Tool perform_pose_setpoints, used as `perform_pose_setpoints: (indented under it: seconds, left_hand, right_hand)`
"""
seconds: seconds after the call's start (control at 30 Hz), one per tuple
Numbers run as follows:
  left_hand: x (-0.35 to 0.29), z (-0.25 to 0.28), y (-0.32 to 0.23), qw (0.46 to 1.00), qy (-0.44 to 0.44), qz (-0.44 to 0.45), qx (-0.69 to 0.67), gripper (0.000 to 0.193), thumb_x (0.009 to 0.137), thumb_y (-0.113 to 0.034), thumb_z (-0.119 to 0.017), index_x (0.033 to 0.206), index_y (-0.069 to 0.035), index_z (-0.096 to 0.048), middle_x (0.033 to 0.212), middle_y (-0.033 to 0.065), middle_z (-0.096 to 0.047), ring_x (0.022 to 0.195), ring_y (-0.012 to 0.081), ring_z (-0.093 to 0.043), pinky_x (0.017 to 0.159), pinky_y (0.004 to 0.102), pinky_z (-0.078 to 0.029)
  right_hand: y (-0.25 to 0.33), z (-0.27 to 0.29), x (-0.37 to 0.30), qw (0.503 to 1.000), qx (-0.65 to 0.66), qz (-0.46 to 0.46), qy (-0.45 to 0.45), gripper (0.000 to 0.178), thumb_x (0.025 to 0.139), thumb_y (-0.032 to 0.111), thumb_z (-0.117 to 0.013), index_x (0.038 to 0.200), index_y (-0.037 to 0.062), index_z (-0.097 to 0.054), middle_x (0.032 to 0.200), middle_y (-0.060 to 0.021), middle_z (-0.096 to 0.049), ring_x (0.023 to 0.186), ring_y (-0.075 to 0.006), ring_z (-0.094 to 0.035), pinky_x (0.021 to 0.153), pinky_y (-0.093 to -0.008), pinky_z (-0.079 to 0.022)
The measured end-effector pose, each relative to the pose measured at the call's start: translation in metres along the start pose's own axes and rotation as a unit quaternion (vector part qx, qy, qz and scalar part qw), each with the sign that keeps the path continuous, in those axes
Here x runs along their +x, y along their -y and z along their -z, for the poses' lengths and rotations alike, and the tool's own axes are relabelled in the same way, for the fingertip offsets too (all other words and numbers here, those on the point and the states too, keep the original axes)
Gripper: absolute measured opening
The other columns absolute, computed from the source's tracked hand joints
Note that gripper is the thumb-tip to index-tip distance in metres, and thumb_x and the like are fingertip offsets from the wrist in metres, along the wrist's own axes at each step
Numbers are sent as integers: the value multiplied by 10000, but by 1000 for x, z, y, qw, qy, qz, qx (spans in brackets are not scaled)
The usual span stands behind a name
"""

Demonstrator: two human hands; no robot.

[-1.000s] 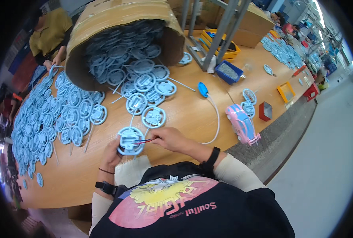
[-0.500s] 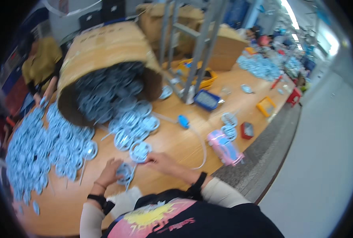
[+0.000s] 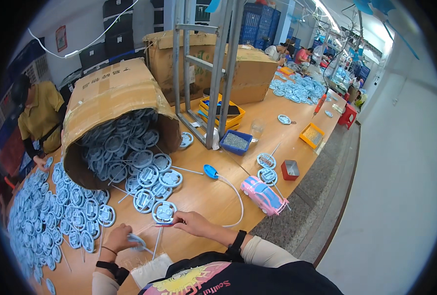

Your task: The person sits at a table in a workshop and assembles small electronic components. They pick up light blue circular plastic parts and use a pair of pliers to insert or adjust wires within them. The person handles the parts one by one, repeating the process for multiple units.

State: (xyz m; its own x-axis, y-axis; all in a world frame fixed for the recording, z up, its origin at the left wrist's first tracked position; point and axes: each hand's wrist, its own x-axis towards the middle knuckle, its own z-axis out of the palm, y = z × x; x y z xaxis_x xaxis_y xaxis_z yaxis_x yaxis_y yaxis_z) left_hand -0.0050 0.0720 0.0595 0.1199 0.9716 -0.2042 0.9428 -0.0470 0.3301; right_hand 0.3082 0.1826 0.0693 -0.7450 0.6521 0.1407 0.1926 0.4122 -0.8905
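Note:
My left hand (image 3: 117,239) is closed on a light-blue toy steering wheel (image 3: 138,240), tilted nearly edge-on above the table's near edge. Fingers of my right hand (image 3: 193,223) pinch a thin red-and-blue item (image 3: 164,224), its kind too small to make out. Just beyond those fingertips lies another toy steering wheel (image 3: 164,212), face up, with a thin pale stem reaching toward me. More wheels of the same kind (image 3: 147,176) spill from a tipped cardboard box (image 3: 112,83) ahead of my hands.
A heap of blue wheels (image 3: 41,221) covers the table's left side, where a co-worker (image 3: 42,115) stands. Metal uprights (image 3: 219,73) rise behind a blue tray (image 3: 236,142). To the right are a pink toy car (image 3: 263,195), a blue bulb with tubing (image 3: 210,171) and a red box (image 3: 290,169).
My left hand has moved left, away from my right hand, and its wheel has tipped from face-on to nearly edge-on. The whole view has shifted and sharpened.

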Motion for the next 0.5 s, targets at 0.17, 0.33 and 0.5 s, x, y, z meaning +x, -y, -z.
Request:
perform_pose_setpoints:
  seconds: [0.17, 0.33, 0.5]
  left_hand:
    - [-48, 47, 9, 953, -139, 146, -227, 169, 732, -146, -638, 808, -13, -566, 646, 88, -593, 481, 166, -548, 410, 282, -431]
    - [-76, 61, -9, 796, -282, 171, -508, 150, 873, -159, -515, 945, -36, -562, 719, 6, -594, 540, 66, -549, 394, 207, -423]
    - [-34, 12, -58, 660, -232, 133, -702, 230, 892, -204, -510, 1057, -54, -566, 893, -18, -583, 761, 62, -556, 661, 206, -459]
  right_hand:
    - [-6, 4, 3, 998, 4, -8, -56, 151, 797, 149, -598, 868, 40, -522, 766, -134, -620, 722, -276, -613, 639, -346, -469]
    - [25, 4, 12, 998, 29, 29, -55, 154, 797, 151, -594, 877, 38, -526, 749, -133, -612, 709, -282, -607, 628, -347, -464]
    - [59, -3, 17, 999, -28, 39, -23, 126, 782, 154, -609, 849, 59, -562, 732, -128, -595, 676, -284, -592, 592, -355, -452]
